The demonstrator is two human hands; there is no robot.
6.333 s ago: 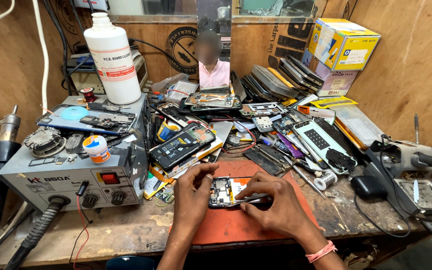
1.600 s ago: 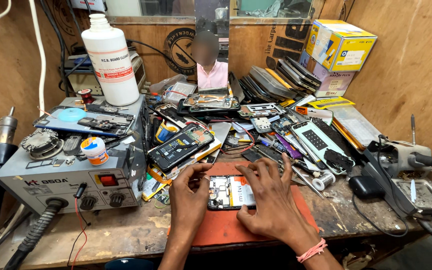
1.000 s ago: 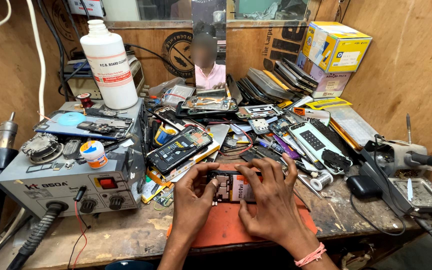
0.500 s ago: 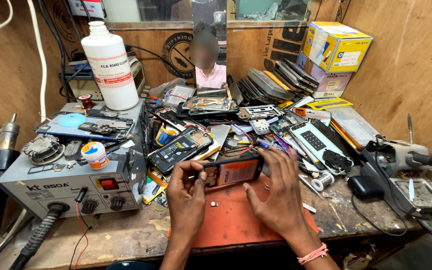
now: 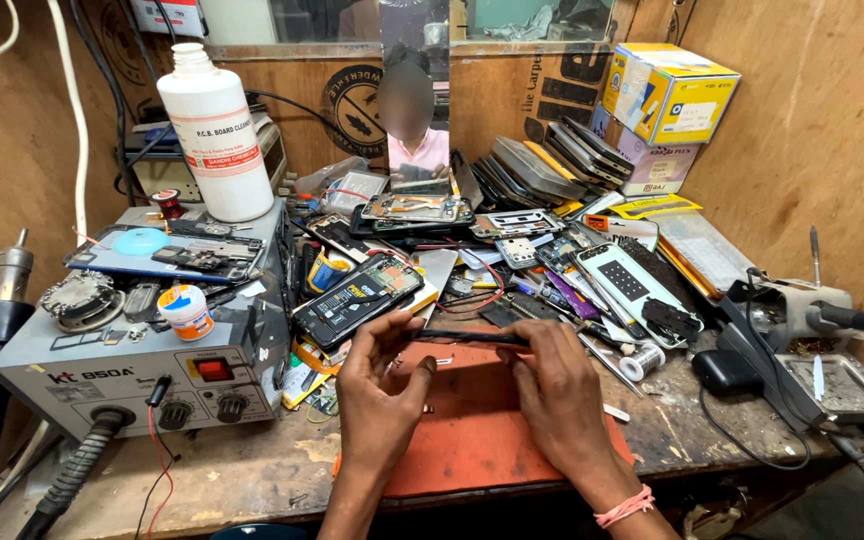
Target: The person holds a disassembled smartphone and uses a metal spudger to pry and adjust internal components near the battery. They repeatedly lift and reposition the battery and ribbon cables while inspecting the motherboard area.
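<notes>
While my left hand [image 5: 384, 385] and right hand [image 5: 559, 385] pinched the opened phone [image 5: 472, 338] edge-on above the orange mat [image 5: 472, 430] on the tabletop [image 5: 252, 470], its repair looked unfinished, with small loose parts lying on the mat.

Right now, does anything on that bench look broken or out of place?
Yes. The phone held edge-on between the left hand and right hand is only part of the clutter: opened phones and bare frames lie heaped behind the orange mat.
</notes>
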